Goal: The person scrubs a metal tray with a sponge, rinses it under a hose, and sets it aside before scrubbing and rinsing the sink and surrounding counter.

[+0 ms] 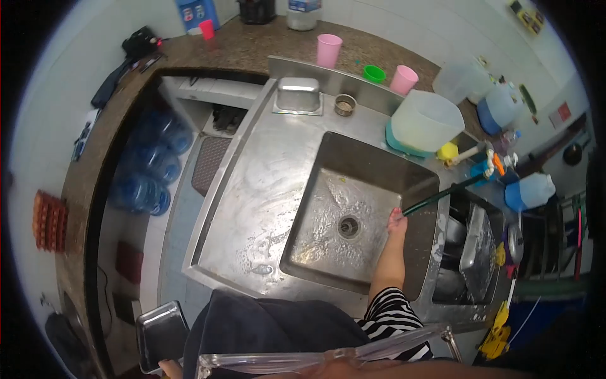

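Note:
My right hand (396, 221) is closed around the end of a dark green hose (442, 192) above the steel sink basin (326, 150). The hose runs to a tap with an orange handle (498, 165). Water spreads over the basin floor around the drain (348, 227). Low at the left, my left hand (169, 367) grips the edge of a rectangular metal tray (161, 335), held beside my body away from the sink. Only part of that hand shows.
Right of the basin, a second sink holds metal trays (478, 252). Behind stand a plastic container with green liquid (423, 120), pink cups (328, 50), a green cup (374, 74) and an upturned metal pan (298, 95). Large blue bottles (151, 161) sit under the left counter.

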The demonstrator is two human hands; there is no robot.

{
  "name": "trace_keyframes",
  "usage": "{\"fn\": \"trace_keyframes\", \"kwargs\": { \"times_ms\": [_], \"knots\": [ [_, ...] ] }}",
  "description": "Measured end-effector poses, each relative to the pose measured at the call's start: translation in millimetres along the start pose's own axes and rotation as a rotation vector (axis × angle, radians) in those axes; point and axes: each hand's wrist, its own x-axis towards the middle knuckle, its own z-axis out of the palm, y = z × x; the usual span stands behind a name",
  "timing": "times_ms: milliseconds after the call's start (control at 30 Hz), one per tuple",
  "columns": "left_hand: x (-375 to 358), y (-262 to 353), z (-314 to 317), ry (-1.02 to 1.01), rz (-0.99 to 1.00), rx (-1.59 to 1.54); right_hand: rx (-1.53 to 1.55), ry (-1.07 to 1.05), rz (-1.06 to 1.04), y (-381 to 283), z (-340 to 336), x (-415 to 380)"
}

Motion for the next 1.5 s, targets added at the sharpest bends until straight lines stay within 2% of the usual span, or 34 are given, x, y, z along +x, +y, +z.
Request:
{"fn": "trace_keyframes", "kwargs": {
  "times_ms": [100, 167, 200, 233, 300, 333, 400, 433, 500, 533, 667, 733, 800, 833, 867, 933, 967, 1033, 1067, 1133, 1233, 1333, 1367, 1400, 1467, 1500],
  "knots": [
    [-48.0, -17.1, 3.2, 0.012, -0.114, -0.029, -0.075, -0.024, 0.103, -0.7, 10.5, -24.8],
    [-81.5, 22.4, 11.7, 0.161, -0.236, -0.117, -0.202, -0.273, 0.320, 8.8, 17.9, -40.5],
    [-92.8, 25.7, 16.9, 0.236, -0.293, -0.159, -0.216, -0.291, 0.334, 15.1, 29.0, -56.1],
    [-70.2, -37.5, 30.1, 0.243, -0.314, -0.167, -0.297, -0.420, 0.468, 21.3, 42.7, -79.5],
    [-60.1, -111.0, 68.9, 0.127, -0.126, 0.007, -0.474, -0.650, 0.695, 36.3, 75.3, -141.2],
    [-72.2, -105.5, 67.4, 0.134, -0.138, -0.003, -0.571, -0.752, 0.786, 46.1, 89.2, -173.6],
    [-101.2, -67.0, 64.0, 0.072, -0.377, 0.026, -0.881, -0.784, 0.833, 72.5, 109.4, -236.4],
    [-108.3, -78.1, 74.3, 0.072, -0.387, 0.016, -0.981, -0.825, 0.892, 83.2, 122.6, -271.9],
    [-114.4, -130.0, 107.0, 0.159, -0.199, 0.086, -1.162, -0.922, 0.974, 111.3, 129.1, -320.1],
    [-121.8, -128.3, 104.9, 0.157, -0.202, 0.086, -1.243, -0.985, 0.994, 124.3, 126.1, -335.0],
    [-147.5, -118.0, 101.3, 0.209, -0.119, 0.059, -1.248, -1.073, 1.004, 164.7, 104.0, -369.7],
    [-152.2, -112.5, 106.8, 0.219, -0.104, 0.067, -1.502, -1.583, 0.119, 174.4, 81.5, -389.3],
    [-167.4, -85.5, 115.8, 0.476, -0.181, -0.246, -1.386, -1.920, -0.185, 180.4, 53.2, -409.6],
    [-163.3, -84.8, 113.2, 0.477, -0.180, -0.245, -1.419, -2.092, -0.172, 187.4, 44.8, -419.9],
    [-155.3, -91.5, 112.0, 0.452, -0.126, -0.234, -1.334, -2.311, -0.303, 197.6, 43.2, -431.2],
    [-140.2, -108.8, 105.3, 0.401, -0.015, -0.211, -1.284, -2.541, -0.721, 213.4, 56.1, -448.8],
    [-133.1, -122.8, 104.9, 0.377, 0.042, -0.202, -1.283, -2.535, -0.725, 230.2, 64.1, -454.2],
    [-119.1, -153.8, 99.0, 0.320, 0.150, -0.177, -1.395, -2.506, -0.950, 261.1, 77.1, -459.0],
    [-107.7, -166.7, 91.5, 0.290, 0.207, -0.160, -1.399, -2.497, -0.942, 269.7, 84.4, -454.0],
    [-86.2, -184.9, 70.0, 0.231, 0.328, -0.127, -1.611, -2.291, -1.012, 283.1, 102.5, -439.7],
    [-71.3, -186.1, 59.2, 0.155, 0.440, -0.082, -1.900, -1.857, -1.148, 282.1, 123.6, -385.4],
    [-70.6, -163.9, 34.8, 0.307, 0.501, -0.268, -2.066, -1.413, -1.231, 244.4, 147.0, -314.4],
    [-73.9, -127.9, 21.5, 0.362, 0.524, -0.344, -2.080, -1.239, -1.135, 220.0, 150.7, -296.2],
    [-62.6, -120.9, 16.3, 0.358, 0.537, -0.354, -2.077, -1.066, -1.043, 196.7, 154.7, -280.6],
    [-21.2, -107.3, 4.7, 0.168, 0.325, -0.806, -2.354, -0.696, -1.108, 154.9, 139.5, -252.6],
    [2.5, -100.0, 1.2, 0.056, 0.211, -1.023, -2.316, -0.620, -0.935, 136.3, 128.7, -245.7]
  ]
}}
